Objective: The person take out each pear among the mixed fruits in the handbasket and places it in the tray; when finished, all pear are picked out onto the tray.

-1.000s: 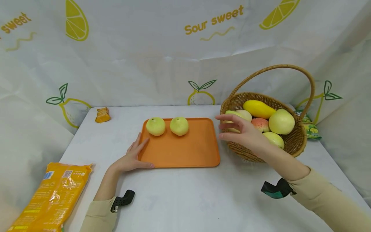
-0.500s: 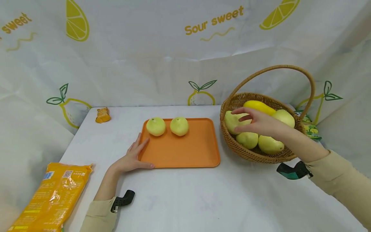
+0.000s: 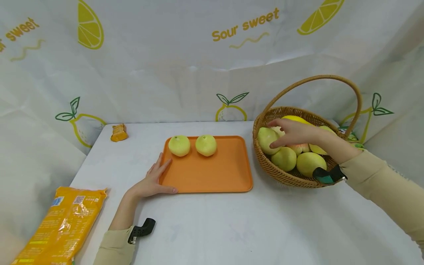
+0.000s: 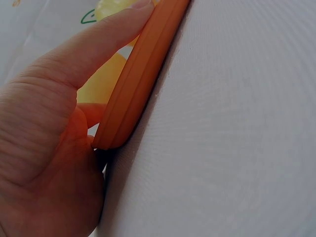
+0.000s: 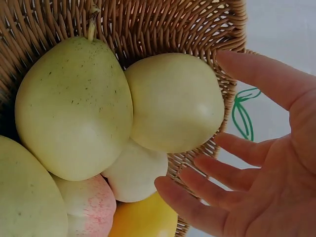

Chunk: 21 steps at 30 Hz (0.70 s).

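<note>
An orange tray (image 3: 208, 176) lies on the table with two pale green fruits (image 3: 179, 145) (image 3: 206, 145) near its back edge. The left hand (image 3: 150, 183) rests on the tray's left front corner, fingers spread; in the left wrist view its thumb touches the rim (image 4: 133, 84). Over the wicker basket (image 3: 281, 178) at the right, the right hand (image 3: 296, 133) hovers with parted fingers, holding nothing. Nearest to it is a pale green fruit (image 3: 267, 140), seen in the right wrist view as a round fruit (image 5: 175, 102) beside a speckled pear (image 5: 74, 108).
The basket's handle (image 3: 322, 76) arches above the fruit, among which are a yellow one (image 3: 298, 119) and a pinkish one (image 3: 299, 148). An orange bag (image 3: 63, 224) lies at the left, and a small orange packet (image 3: 119, 132) at the back left. A printed curtain (image 3: 165, 55) hangs behind.
The right hand has moved from the basket's left side to over the fruit inside, and its wrist has shifted right and up. The left hand has stayed on the tray.
</note>
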Tool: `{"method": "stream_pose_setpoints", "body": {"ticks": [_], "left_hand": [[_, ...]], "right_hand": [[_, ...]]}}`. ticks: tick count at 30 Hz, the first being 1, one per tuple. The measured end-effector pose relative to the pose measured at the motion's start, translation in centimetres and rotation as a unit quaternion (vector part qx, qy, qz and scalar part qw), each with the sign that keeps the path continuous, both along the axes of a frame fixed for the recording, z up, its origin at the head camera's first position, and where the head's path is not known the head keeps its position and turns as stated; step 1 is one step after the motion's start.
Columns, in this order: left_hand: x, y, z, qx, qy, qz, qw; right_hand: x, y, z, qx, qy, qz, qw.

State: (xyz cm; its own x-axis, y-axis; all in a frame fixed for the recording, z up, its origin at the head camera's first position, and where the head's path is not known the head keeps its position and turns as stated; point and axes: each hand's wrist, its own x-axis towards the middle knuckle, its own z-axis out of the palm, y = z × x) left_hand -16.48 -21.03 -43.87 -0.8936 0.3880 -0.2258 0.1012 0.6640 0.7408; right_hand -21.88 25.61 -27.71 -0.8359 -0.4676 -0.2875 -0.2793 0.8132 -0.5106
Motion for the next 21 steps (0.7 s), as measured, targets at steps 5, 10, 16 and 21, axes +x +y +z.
{"method": "stream_pose_setpoints", "body": {"ticks": [5, 10, 16, 21], "left_hand": [[-0.1, 0.0, -0.1, -0.001, 0.004, -0.002, 1.0], [-0.1, 0.0, -0.1, 0.003, 0.006, -0.003, 1.0], [-0.1, -0.1, -0.2, 0.001, 0.001, 0.001, 1.0], [-0.2, -0.1, -0.2, 0.005, 0.002, 0.001, 1.0]], "right_hand": [[-1.0, -0.1, -0.6, 0.006, -0.011, 0.005, 0.9999], [-1.6, -0.3, -1.5, -0.001, -0.011, 0.013, 0.9999], [-2.2, -0.5, -2.3, 0.013, -0.012, 0.028, 0.9994], [-2.6, -0.6, -3.1, 0.037, -0.008, 0.04, 0.9985]]}}
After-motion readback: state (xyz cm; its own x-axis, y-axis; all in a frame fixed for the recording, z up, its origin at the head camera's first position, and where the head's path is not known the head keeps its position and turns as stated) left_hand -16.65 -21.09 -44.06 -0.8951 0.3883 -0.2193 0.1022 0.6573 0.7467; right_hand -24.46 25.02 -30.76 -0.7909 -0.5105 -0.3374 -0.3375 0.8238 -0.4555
